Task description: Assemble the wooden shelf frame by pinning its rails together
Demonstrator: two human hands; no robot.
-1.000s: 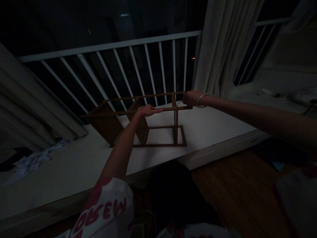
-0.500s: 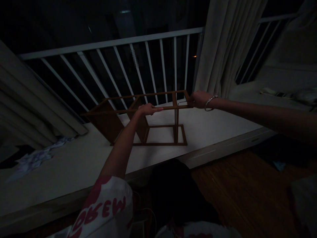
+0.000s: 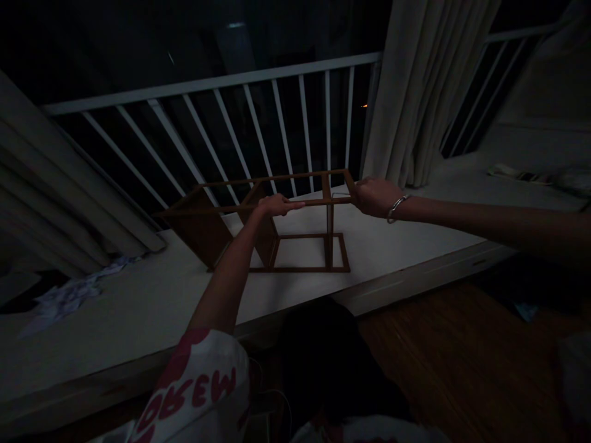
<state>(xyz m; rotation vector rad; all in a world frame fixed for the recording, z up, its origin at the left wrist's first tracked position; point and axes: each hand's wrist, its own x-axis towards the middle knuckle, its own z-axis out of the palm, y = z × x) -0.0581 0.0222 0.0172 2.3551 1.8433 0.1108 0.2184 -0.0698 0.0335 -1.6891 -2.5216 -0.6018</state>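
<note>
A brown wooden frame shelf [image 3: 332,237] lies on its side on a white platform [image 3: 397,246] by the railing. My left hand [image 3: 276,205] grips the near top rail of the frame around its middle, fingers wrapped over the bar. My right hand [image 3: 376,195], a silver bracelet on its wrist, holds the frame's right end at the near top corner, fingers closed there. The room is dim and small details are hard to see.
A white railing [image 3: 217,83] runs behind the platform against a dark window. Pale curtains hang at the left [image 3: 55,197] and right [image 3: 415,92]. Crumpled paper [image 3: 69,292] lies at the platform's left. Below is a wooden floor [image 3: 438,357].
My right hand has slid a little right and down along the frame's end. The left hand and the frame have hardly moved.
</note>
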